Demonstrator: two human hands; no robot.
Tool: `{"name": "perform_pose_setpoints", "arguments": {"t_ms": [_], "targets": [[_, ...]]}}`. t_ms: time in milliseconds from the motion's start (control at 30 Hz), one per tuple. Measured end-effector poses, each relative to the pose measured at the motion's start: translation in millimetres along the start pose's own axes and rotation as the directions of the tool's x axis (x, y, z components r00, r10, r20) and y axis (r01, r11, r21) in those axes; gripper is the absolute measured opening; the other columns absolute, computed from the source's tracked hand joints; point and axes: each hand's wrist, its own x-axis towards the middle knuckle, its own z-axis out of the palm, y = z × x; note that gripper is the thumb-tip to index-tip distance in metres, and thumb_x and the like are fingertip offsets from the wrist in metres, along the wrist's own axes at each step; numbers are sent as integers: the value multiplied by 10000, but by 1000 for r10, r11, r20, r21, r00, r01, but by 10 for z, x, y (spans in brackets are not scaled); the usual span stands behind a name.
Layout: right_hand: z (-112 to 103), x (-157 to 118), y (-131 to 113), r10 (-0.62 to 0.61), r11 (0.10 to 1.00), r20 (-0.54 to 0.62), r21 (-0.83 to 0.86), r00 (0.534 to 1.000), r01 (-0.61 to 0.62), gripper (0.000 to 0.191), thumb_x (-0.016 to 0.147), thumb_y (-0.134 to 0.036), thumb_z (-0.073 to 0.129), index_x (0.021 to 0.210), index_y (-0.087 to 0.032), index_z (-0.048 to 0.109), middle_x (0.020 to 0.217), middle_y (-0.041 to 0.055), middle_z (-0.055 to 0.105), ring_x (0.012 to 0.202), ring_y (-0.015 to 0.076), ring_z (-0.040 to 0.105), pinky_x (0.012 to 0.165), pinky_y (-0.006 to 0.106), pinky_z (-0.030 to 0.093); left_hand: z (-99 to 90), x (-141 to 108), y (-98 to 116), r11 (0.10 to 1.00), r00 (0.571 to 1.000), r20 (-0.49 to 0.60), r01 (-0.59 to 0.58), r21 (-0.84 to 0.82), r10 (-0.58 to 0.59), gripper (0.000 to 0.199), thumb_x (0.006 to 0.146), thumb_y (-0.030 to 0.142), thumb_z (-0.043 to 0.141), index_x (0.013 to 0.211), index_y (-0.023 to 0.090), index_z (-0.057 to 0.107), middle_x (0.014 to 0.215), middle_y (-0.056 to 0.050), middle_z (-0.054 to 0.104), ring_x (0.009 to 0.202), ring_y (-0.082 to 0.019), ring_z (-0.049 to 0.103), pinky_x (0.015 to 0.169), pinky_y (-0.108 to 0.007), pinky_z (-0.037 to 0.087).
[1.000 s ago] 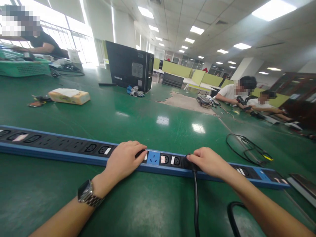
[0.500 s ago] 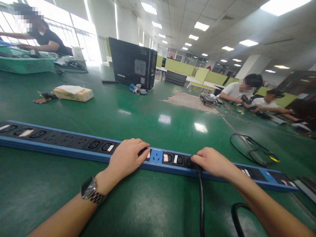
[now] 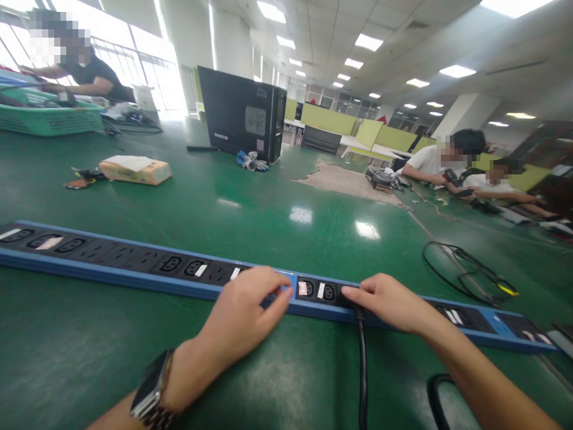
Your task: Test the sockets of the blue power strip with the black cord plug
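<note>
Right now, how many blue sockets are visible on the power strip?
2: one blue socket partly covered by the left hand, another near the right end of the power strip. The right hand may hide more.

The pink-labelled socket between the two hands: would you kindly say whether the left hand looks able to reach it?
Probably yes: the left hand is close beside the pink-labelled socket, with no plug or hand covering it.

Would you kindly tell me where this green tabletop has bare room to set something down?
Bare tabletop lies between the power strip and the tissue pack and gloves beyond; another patch lies nearer, left of the wristwatch. It is crowded around the right hand and black plug and by the green basket.
</note>
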Motion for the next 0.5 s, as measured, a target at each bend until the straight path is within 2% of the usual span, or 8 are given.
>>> {"name": "perform_pose_setpoints", "arguments": {"t_ms": [33, 100, 167, 200, 267, 367, 433, 500], "targets": [[17, -6, 59, -15, 998, -41, 60, 999, 17, 558, 855, -627, 358, 526, -197, 494, 485, -36, 409, 493, 110, 379, 495, 253, 253, 52, -56, 111, 994, 995, 94, 43, -95, -34, 234, 872, 352, 512, 888, 195, 683, 840, -30, 684, 785, -165, 597, 742, -298, 436], [76, -10, 168, 22, 997, -258, 75, 966, -3, 579, 882, -632, 306, 551, -202, 509, 500, -29, 442, 521, 124, 425, 531, 256, 285, 209, -152, 306, 950, 945, 311, 181, -253, -97, 257, 867, 403, 515, 874, 214, 689, 726, 2, 661, 657, -136, 572, 623, -258, 416], [166, -1, 248, 66, 997, -513, -11, 856, -83, 505, 895, -578, 348, 607, -211, 542, 552, -16, 515, 571, 146, 477, 560, 267, 299, 412, -197, 446, 839, 870, 468, 366, -404, -154, 297, 855, 442, 520, 978, 221, 677, 758, -4, 672, 646, -132, 577, 582, -242, 407], [218, 9, 276, 43, 992, -596, -70, 802, -105, 443, 894, -540, 386, 646, -216, 560, 604, -6, 561, 615, 160, 505, 580, 272, 311, 519, -196, 495, 757, 828, 533, 459, -465, -175, 330, 855, 461, 508, 1002, 210, 664, 786, -19, 678, 646, -133, 585, 565, -238, 403], [320, 41, 320, -70, 979, -669, -188, 740, -78, 328, 891, -461, 438, 732, -220, 592, 751, 21, 634, 743, 191, 547, 649, 288, 346, 715, -150, 566, 533, 729, 664, 634, -561, -167, 404, 840, 520, 493, 1025, 183, 615, 849, -53, 686, 606, -129, 590, 523, -234, 399], [433, 100, 374, -210, 954, -663, -300, 719, 2, 255, 889, -395, 466, 787, -212, 611, 858, 48, 655, 861, 222, 551, 754, 322, 370, 922, -31, 646, 171, 598, 795, 798, -578, -103, 514, 809, 628, 458, 1047, 178, 531, 809, -72, 690, 558, -136, 607, 504, -234, 401], [470, 129, 408, -226, 951, -647, -309, 728, 20, 240, 889, -378, 475, 786, -208, 611, 845, 50, 652, 848, 222, 549, 770, 332, 376, 1003, 39, 699, 48, 598, 795, 801, -596, -107, 540, 773, 640, 505, 1061, 183, 512, 756, -60, 687, 545, -139, 614, 505, -225, 382], [481, 145, 433, -234, 953, -641, -299, 731, 43, 233, 891, -364, 478, 782, -202, 606, 837, 51, 649, 842, 218, 547, 777, 332, 382, 1060, 84, 755, 1, 651, 734, 748, -663, -191, 534, 731, 622, 577, 1003, 164, 548, 723, -43, 672, 522, -118, 590, 500, -216, 350]]}}
